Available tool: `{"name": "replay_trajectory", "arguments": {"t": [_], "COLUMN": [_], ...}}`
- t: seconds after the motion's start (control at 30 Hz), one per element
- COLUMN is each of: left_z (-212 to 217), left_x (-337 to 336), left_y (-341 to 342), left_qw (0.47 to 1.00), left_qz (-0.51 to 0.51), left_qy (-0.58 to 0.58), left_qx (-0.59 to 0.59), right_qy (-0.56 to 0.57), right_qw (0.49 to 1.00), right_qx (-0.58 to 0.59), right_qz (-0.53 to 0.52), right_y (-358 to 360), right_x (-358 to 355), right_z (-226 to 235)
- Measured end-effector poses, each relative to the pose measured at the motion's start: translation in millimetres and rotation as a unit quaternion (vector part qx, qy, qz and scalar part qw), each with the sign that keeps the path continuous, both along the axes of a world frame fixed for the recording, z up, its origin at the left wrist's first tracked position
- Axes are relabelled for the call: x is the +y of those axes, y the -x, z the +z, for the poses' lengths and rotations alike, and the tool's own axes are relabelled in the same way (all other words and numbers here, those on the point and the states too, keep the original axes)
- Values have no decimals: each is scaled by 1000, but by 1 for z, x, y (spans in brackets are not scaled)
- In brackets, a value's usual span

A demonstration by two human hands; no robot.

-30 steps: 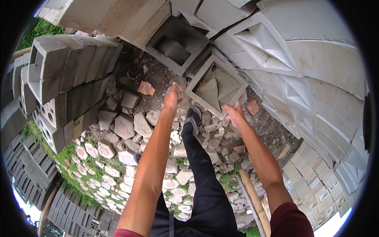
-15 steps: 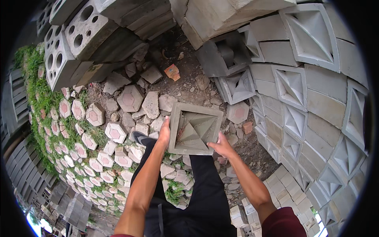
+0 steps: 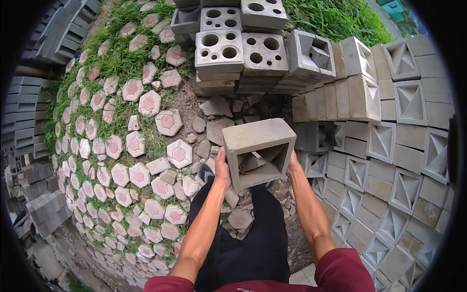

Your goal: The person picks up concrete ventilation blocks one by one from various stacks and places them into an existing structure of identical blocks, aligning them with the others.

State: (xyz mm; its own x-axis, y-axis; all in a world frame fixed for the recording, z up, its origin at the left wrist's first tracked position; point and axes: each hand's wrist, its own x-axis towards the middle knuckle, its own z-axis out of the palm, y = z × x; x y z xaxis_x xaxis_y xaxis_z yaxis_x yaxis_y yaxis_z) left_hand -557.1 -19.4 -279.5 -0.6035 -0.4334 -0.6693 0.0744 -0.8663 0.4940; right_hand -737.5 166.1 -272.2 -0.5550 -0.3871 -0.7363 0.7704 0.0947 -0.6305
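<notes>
Between my two hands hangs a grey concrete vent block, square, with a slanted-face opening turned toward me and its flat top side showing. My left hand is pressed along its left side, fingers partly hidden behind the edge. On the opposite side my right hand grips the block, most of its fingers out of sight. The block is held in front of my legs, above the stony ground.
Blocks with round holes are stacked ahead. A wall of stacked vent blocks runs along the right. Hexagonal pavers with grass between them cover the ground to the left. Broken concrete pieces lie beyond the held block.
The vent block has been tilted more upright, so its flat top side now shows. My right hand has moved from its near corner to its right side. The view has swung up and left.
</notes>
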Motion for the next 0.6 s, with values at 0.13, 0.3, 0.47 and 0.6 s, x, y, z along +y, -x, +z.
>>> {"name": "replay_trajectory", "arguments": {"t": [0.13,0.3,0.47,0.6], "left_z": [-33,37,168,237], "left_x": [-81,-112,-133,-138], "left_y": [-67,-178,-290,-368], "left_qw": [995,987,947,895], "left_qz": [77,114,263,397], "left_qy": [6,-71,-143,-178], "left_qx": [-63,-86,-114,-97], "right_qy": [65,-24,-20,-18], "right_qw": [994,989,956,904], "right_qx": [-73,-85,-122,-89], "right_qz": [53,117,266,419], "right_y": [-64,-155,-248,-311], "right_x": [-115,-165,-240,-303], "right_z": [15,57,162,238]}}
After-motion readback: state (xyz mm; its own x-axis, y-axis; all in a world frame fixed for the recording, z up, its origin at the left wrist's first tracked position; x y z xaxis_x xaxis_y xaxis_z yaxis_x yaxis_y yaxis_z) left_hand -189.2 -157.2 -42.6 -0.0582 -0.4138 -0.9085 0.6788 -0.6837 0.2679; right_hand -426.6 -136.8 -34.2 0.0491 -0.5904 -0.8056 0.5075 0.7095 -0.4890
